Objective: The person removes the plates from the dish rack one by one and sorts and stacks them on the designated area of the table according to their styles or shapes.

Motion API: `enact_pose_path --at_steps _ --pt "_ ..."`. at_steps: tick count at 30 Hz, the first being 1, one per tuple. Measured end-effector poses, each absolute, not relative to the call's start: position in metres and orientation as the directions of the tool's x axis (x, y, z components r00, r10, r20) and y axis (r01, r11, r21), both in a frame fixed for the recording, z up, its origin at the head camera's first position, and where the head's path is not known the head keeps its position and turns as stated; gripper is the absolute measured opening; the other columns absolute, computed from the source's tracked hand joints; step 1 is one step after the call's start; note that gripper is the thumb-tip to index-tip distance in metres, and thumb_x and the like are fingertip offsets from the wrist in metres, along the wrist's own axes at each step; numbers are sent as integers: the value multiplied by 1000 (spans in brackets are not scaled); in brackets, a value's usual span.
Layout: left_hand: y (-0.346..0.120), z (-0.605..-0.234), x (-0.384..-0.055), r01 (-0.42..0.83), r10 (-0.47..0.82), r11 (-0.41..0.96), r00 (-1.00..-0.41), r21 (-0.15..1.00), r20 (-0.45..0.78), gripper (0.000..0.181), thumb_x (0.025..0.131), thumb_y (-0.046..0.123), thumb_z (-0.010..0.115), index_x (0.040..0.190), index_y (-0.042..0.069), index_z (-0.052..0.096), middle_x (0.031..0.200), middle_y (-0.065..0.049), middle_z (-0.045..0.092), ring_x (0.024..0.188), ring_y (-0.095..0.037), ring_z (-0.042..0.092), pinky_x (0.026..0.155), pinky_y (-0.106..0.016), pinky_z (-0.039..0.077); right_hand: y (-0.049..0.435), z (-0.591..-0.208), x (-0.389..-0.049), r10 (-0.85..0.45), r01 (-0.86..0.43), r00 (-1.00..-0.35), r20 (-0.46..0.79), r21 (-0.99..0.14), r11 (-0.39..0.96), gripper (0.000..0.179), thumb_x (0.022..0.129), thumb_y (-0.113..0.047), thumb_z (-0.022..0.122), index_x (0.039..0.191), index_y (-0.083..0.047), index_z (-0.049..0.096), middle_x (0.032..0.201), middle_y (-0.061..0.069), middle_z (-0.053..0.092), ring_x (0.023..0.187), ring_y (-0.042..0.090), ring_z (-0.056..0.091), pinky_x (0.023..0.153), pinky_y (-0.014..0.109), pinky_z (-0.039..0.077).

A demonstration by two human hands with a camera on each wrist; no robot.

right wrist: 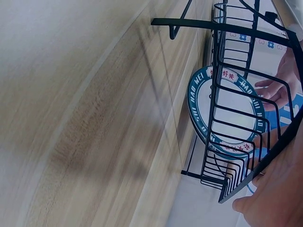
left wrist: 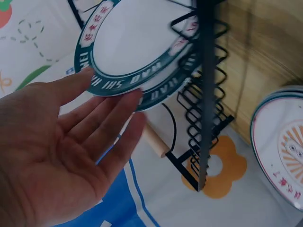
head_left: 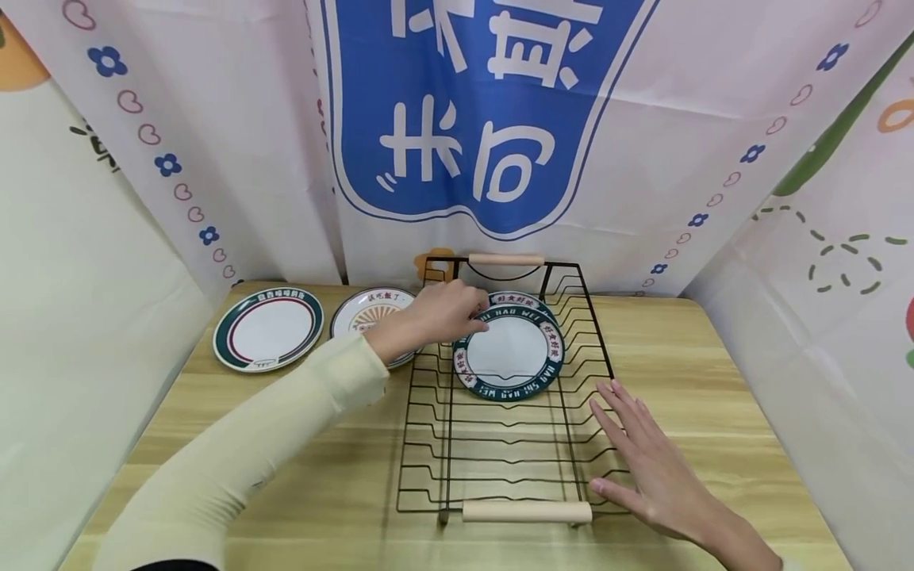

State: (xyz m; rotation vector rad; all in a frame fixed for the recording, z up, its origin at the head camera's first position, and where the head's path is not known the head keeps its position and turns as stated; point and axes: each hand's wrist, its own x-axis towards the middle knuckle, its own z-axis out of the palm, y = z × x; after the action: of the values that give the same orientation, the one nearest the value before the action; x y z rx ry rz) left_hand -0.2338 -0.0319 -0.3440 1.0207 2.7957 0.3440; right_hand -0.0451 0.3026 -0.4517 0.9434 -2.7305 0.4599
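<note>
Two green-rimmed white plates stand one behind the other in a black wire dish rack (head_left: 510, 436). My left hand (head_left: 446, 309) is at the upper left rim of the front plate (head_left: 507, 353). In the left wrist view its thumb lies at the front of the rim, with fingers (left wrist: 135, 101) reaching to the gap by the rear plate (left wrist: 163, 94). The right hand (head_left: 653, 460) spreads its straight fingers along the rack's right side; in the right wrist view it is partly hidden by the rack's bars.
Left of the rack, a green-rimmed plate (head_left: 267, 329) lies on the wooden table (head_left: 321, 492). A plate with a sunburst picture (head_left: 360, 305) is beside it, partly hidden by the left arm. Printed cloth (head_left: 250, 119) hangs behind and at both sides. The rack has pale handles (head_left: 527, 511) at both ends.
</note>
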Motion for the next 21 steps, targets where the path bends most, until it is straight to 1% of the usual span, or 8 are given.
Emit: enact_pose_path --at_steps 2,3,6,9,12,17,19,21 --pt "-28 -344 -238 608 649 748 -754 266 -99 18 102 28 75 103 10 72 67 0 47 60 -15 41 56 -30 31 302 -452 -46 -562 -631 -769 304 -220 744 97 91 -52 72 162 3 34 174 23 19 161 43 13 131 35 -7" --pt "-26 -344 -239 606 648 751 -752 262 -118 19 102 27 74 106 9 73 72 -2 54 64 -16 48 58 -29 37 302 -452 -46 -561 -631 -769 307 -220 744 97 92 -52 72 162 4 34 174 22 19 161 43 13 131 36 -7" --pt "-19 -344 -243 587 636 767 -749 259 -186 32 104 27 71 130 7 72 110 -9 73 97 -24 67 81 -36 56 302 -452 -46 -559 -631 -768 312 -221 744 96 92 -52 71 161 4 35 175 20 17 161 43 13 131 35 -7" --pt "-13 -345 -245 564 617 784 -751 260 -235 48 105 26 69 148 6 61 145 -12 64 133 -32 59 108 -46 52 302 -453 -46 -557 -631 -767 318 -219 744 96 92 -51 72 161 5 36 175 20 17 161 42 13 131 35 -6" --pt "-10 -346 -246 529 593 802 -757 276 -273 50 106 24 68 150 4 57 151 -13 60 139 -33 54 112 -46 48 301 -454 -46 -557 -633 -765 323 -222 741 96 90 -48 74 160 5 36 174 22 20 161 42 14 131 34 -6" --pt "-6 -349 -252 456 557 825 -755 334 -346 52 104 24 71 150 3 57 144 -16 63 98 -29 75 77 -34 64 301 -453 -45 -560 -635 -764 322 -221 740 95 91 -49 73 161 5 36 172 24 22 161 42 13 131 34 -6" --pt "-5 -351 -255 432 546 832 -752 349 -369 52 105 25 70 150 3 56 140 -17 64 79 -27 75 61 -30 62 301 -453 -45 -560 -635 -764 322 -222 740 95 92 -50 72 161 4 36 173 23 21 161 41 13 131 34 -6" --pt "-4 -353 -256 430 541 836 -754 341 -373 49 105 26 70 147 3 58 135 -16 66 74 -23 73 55 -26 59 301 -453 -44 -558 -634 -765 320 -226 740 95 92 -50 71 161 4 36 174 21 19 162 41 12 131 34 -7"
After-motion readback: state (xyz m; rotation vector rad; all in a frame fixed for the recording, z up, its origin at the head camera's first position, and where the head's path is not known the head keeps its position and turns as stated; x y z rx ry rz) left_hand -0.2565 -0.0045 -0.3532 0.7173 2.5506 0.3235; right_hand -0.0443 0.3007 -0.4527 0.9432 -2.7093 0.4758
